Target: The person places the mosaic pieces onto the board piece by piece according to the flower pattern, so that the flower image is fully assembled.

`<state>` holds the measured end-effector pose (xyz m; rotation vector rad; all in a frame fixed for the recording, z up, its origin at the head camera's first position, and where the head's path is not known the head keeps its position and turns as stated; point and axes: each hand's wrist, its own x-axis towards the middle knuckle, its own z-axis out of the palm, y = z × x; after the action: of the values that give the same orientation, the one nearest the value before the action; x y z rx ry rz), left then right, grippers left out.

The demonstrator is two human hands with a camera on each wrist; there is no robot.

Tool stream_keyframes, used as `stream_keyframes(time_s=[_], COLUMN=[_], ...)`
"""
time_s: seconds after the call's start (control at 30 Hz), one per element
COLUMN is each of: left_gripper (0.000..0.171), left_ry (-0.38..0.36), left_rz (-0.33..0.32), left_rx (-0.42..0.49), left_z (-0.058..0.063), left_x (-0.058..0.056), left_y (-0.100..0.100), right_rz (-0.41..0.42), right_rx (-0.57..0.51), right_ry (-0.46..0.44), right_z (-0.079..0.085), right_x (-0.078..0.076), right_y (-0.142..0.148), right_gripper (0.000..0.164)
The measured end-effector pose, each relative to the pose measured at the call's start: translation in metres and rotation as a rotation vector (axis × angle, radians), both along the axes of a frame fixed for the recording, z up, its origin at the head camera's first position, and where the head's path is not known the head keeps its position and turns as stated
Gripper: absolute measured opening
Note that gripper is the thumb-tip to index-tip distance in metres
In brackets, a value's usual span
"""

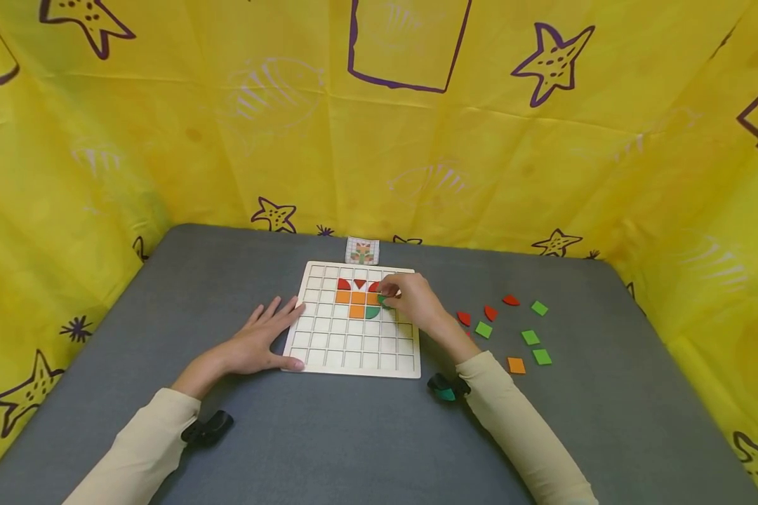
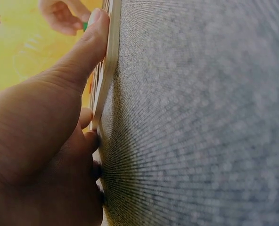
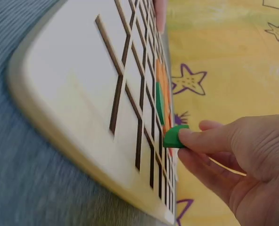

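A pale wooden grid board (image 1: pixel 354 358) lies on the table. Along its left edge rests my left hand (image 1: pixel 249 347), fingers spread, with thumb and fingertips on the border. My right hand (image 1: pixel 418 301) pinches a green quarter-circle tile (image 3: pixel 173 137) between thumb and fingers, close over the upper right part of the grid. Set in the grid are red pieces (image 1: pixel 344 285) in the top row of the pattern, orange squares (image 1: pixel 357 298) beneath them and another green quarter-circle tile (image 1: pixel 372 313). My right fingers partly hide the tiles at the pattern's right side.
A small pattern card (image 1: pixel 362 251) lies behind the board. To the right, on the grey table (image 1: pixel 354 449), are loose light green squares (image 1: pixel 542 357), red quarter-circle tiles (image 1: pixel 511 300) and an orange square (image 1: pixel 516 365). A darker green tile (image 1: pixel 445 394) sits beside my right wrist's camera.
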<state>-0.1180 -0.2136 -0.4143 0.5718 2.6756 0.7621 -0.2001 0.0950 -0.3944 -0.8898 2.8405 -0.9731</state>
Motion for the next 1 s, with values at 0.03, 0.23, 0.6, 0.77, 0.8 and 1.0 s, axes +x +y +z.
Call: stream_keyframes(time_s=[0.03,0.23,0.6,0.77,0.8,1.0], left_gripper=[0.109,0.110,0.107,0.107,0.107,0.106], left_ry=[0.003,-0.001,0.010,0.017,0.019,0.027], left_rz=[-0.002,0.000,-0.001,-0.010,-0.013,-0.017], left_rx=[0.002,-0.009,0.006,0.013,0.015,0.018], left_z=[0.000,-0.003,0.002,0.002,0.002,-0.002], left_x=[0.000,-0.001,0.002,0.003,0.003,0.001], left_y=[0.000,0.001,-0.001,-0.002,-0.002,-0.001], right_rz=[0.002,0.024,0.051,0.082,0.088,0.108], right_rx=[-0.002,-0.034,-0.102,-0.111,-0.108,-0.118], right_ry=[0.000,-0.002,-0.035,-0.057,-0.057,-0.069], right_z=[0.000,0.000,-0.004,-0.005,-0.005,-0.007], right_x=[0.000,0.000,0.005,0.008,0.008,0.007], right_y=[-0.002,-0.015,-0.036,-0.047,-0.049,-0.057], right_gripper=[0.017,0.016,0.015,0.015,0.014,0.013])
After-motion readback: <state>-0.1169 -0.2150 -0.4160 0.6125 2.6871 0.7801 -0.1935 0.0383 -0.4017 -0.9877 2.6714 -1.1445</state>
